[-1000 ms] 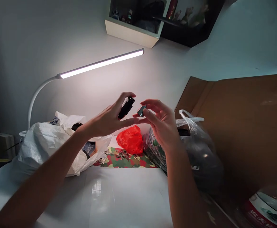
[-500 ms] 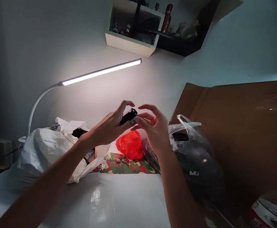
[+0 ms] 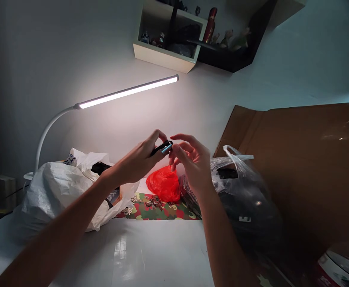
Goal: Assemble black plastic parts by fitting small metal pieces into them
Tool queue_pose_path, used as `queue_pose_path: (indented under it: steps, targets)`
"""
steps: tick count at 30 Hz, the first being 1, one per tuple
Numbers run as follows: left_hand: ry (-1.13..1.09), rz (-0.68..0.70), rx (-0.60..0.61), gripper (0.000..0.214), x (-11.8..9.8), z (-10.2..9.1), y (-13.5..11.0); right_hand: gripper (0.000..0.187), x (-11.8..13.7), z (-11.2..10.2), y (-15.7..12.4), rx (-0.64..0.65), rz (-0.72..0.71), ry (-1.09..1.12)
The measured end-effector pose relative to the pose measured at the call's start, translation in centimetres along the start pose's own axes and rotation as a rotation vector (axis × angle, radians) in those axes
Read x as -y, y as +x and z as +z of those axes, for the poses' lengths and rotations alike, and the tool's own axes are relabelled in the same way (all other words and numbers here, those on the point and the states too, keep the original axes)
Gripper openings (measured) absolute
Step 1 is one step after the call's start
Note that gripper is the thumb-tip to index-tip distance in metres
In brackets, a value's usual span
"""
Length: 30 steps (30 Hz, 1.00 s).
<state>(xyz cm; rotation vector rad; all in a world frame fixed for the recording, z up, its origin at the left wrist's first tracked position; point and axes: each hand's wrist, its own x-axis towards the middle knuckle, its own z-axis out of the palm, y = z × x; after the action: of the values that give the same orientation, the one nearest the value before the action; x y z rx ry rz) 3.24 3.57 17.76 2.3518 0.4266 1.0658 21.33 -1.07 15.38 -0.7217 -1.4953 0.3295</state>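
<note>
My left hand (image 3: 141, 156) is closed on a small black piece with a shiny metal part (image 3: 166, 148), held up above the table with the thumb below and a bent forefinger above. Facing it, my right hand (image 3: 191, 155) has its thumb at the piece's right end. Its forefinger stretches over the top, and the other fingers curl behind the thumb. Whether something tiny sits in that pinch is hidden. Behind and below the hands are a red plastic bag (image 3: 163, 185) and a camouflage-patterned mat (image 3: 174, 213) bearing small metal parts (image 3: 154, 202).
A white bag (image 3: 57, 181) with dark items stands left, beneath a lit lamp (image 3: 129, 91). To the right are a clear plastic bag (image 3: 249, 199) of black items and a large cardboard sheet (image 3: 306, 159). The white tabletop (image 3: 150, 251) lies in front; a shelf (image 3: 165, 56) hangs above.
The black piece has turned, so its metal part now shows bright along the left thumb. My left forefinger has come down onto it, and my right fingers have shifted slightly.
</note>
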Motion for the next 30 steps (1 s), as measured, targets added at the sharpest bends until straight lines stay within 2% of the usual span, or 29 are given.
queue_pose_path:
  steps: [11, 19, 24, 30]
  targets:
    - [-0.023, -0.034, -0.073, 0.021, 0.28, 0.04, 0.17, 0.051, -0.34, -0.29, -0.08, 0.037, 0.040, 0.032]
    - [-0.020, 0.019, -0.146, 0.016, 0.13, 0.25, 0.27, 0.034, -0.03, 0.00, -0.13, 0.050, 0.020, 0.053]
    - [-0.048, 0.033, -0.140, 0.019, -0.20, 0.39, 0.19, 0.036, 0.16, 0.32, -0.21, 0.055, 0.042, 0.056]
    - [-0.064, 0.053, -0.163, 0.015, -0.56, 0.47, -0.01, 0.033, 0.35, 0.28, -0.42, 0.058, -0.028, 0.100]
